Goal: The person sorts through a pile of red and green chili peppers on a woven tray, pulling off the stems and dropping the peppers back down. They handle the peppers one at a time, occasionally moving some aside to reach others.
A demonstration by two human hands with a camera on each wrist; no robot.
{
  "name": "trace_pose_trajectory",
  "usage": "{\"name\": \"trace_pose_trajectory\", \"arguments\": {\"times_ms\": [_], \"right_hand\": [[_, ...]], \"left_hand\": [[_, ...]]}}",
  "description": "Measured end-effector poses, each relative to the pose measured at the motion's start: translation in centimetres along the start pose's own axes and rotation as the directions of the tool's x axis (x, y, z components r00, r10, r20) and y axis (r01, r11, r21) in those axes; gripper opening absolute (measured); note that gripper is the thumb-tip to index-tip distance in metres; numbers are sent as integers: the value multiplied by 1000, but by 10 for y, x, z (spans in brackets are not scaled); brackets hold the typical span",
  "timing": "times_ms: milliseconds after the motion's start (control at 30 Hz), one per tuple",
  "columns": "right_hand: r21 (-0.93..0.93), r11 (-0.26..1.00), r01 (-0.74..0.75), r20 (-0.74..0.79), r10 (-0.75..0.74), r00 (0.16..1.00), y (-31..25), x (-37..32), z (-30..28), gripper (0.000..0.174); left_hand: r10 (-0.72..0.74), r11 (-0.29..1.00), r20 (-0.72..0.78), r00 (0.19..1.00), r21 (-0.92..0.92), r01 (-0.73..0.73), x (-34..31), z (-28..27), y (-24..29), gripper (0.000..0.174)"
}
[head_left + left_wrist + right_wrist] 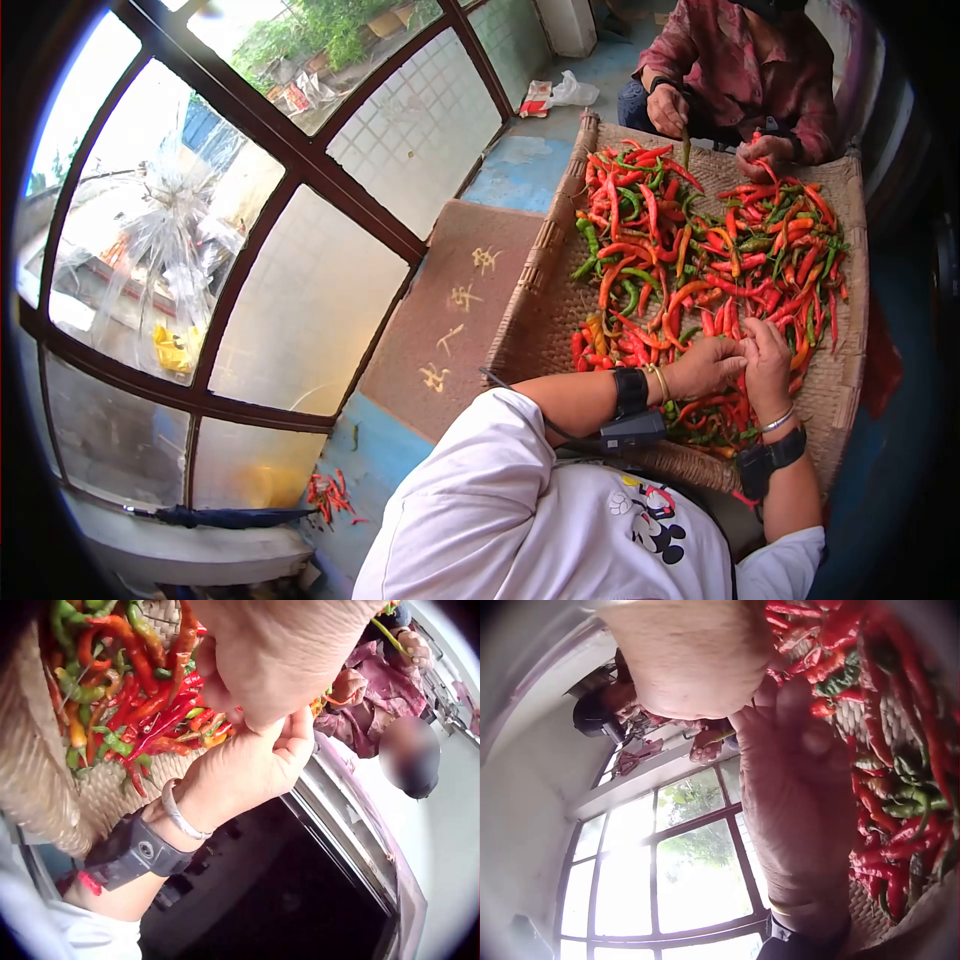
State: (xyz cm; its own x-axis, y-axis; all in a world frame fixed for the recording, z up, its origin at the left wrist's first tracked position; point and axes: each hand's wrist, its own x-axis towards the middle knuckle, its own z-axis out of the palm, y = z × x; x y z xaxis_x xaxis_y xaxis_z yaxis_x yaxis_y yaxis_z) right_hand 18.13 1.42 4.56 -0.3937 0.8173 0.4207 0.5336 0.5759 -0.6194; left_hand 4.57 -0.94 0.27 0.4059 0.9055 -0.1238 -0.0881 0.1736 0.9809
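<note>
My left hand (703, 370), with a gold bracelet at the wrist, and my right hand (768, 365), with a silver one, meet low over a heap of red and green chili peppers (740, 250). Thumbs and fingers are bent in a pinch, tips together. A thin dark stem (754, 701) shows between them in the right wrist view; the chili pepper it belongs to is mostly hidden by my fingers. The heap lies in a wide woven basket tray (530, 285). An orange-red chili (182, 649) stands out beside my left hand in the left wrist view.
Across the tray sits a person in a patterned red shirt (730, 70), a greenish chili (686, 150) in one hand and a red chili (765, 170) in the other. A brown board (450, 310) with yellow characters lies left, near windows. Loose chilies (332, 497) lie on the floor.
</note>
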Motion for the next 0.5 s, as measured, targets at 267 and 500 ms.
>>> {"name": "trace_pose_trajectory", "arguments": {"times_ms": [267,500], "right_hand": [[23,994,110,21,-111,994,0,4,-3,20],[-15,999,32,133,-30,991,5,4,-8,22]], "left_hand": [[53,998,-78,995,-10,-54,2,-9,1,19],[194,981,-258,946,56,-186,2,-23,20,21]]}}
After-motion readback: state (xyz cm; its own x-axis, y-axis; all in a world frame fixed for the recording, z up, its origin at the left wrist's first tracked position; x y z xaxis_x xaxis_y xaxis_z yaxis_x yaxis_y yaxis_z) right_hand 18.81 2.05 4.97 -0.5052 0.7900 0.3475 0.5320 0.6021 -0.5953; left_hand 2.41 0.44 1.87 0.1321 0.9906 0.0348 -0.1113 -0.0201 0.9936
